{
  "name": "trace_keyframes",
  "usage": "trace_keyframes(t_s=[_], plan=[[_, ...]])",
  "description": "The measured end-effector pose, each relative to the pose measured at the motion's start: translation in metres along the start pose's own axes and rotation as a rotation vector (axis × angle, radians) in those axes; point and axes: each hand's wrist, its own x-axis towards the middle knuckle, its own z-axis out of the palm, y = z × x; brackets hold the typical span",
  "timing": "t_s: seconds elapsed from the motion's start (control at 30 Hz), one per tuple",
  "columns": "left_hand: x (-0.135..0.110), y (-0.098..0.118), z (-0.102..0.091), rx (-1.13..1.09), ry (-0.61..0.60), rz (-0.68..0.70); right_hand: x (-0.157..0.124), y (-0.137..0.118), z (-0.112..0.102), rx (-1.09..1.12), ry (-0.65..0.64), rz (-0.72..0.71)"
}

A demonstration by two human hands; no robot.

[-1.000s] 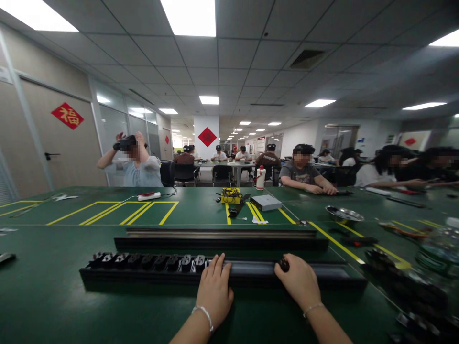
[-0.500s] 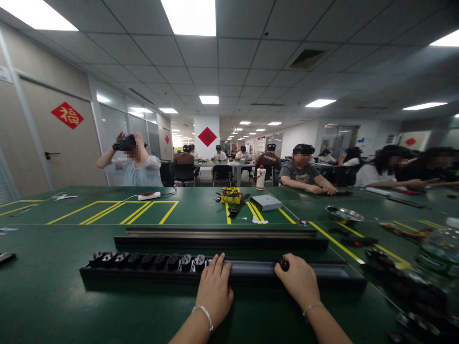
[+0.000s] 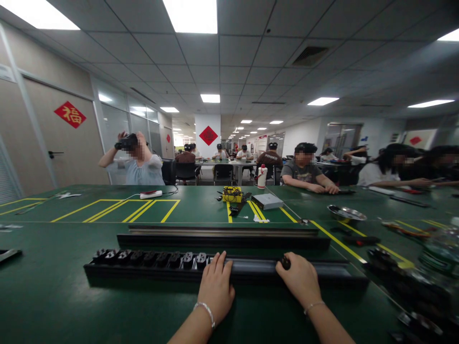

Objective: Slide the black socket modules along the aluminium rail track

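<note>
Left hand (image 3: pixel 215 286) flat on rail (image 3: pixel 251 271); right hand (image 3: pixel 300 282) pinches a plug (image 3: pixel 285 263).
Long black rail, plugs (image 3: pixel 150 258) filling its 9 o'clock half.

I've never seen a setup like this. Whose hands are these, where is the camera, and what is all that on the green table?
The camera sits on a person's head, looking forward and down, so the two bare hands are the wearer's own. The left hand lies flat on a long black channel-shaped rail on the green table. A row of small black socket modules fills the rail's left part. The right hand pinches a small black part at the rail. A second long dark rail lies behind. Other people sit at tables beyond.
</note>
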Motion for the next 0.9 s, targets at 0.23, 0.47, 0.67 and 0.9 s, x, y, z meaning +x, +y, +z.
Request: trace_keyframes(t_s=[0.23, 0.47, 0.67, 0.9], plan=[[-0.0004, 0.0010, -0.0020, -0.001, -0.011, -0.003, 0.0009, 0.0012, 0.0004, 0.016, -0.004, -0.006], [-0.0010, 0.0029, -0.0065, -0.012, -0.012, 0.003, 0.0007, 0.0033, 0.0020, 0.019, 0.002, -0.021], [-0.0010, 0.0039, -0.0072, -0.007, -0.024, -0.009, -0.0005, 0.0055, 0.0060, 0.047, 0.018, -0.019], [-0.0010, 0.0027, -0.0049, -0.009, -0.012, 0.003, 0.0000, 0.0069, 0.0079, 0.040, 0.020, -0.021]])
